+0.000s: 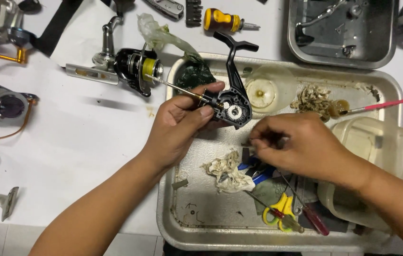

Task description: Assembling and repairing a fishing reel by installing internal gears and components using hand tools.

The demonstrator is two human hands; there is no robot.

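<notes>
— Where's the reel body [232, 102] now?

— Up off the tray, about the middle of the view, in the left hand [182, 125]. That grip is closed around its shaft end, thumb on top, with the side open and a pale gear showing. The thin shaft [175, 86] pokes out toward ten o'clock.

— And the right hand [291, 142]?

— Just at four o'clock from the body, fingertips pinched together (whether on some small part, I cannot tell).

— What worries you?

— Anything small slipping from that pinch would drop into the metal tray [196, 223] among the rag [227, 173] and yellow scissors [279, 211] at six o'clock, and be hard to find. Also, tilting the open body could let the gear fall out.
</notes>
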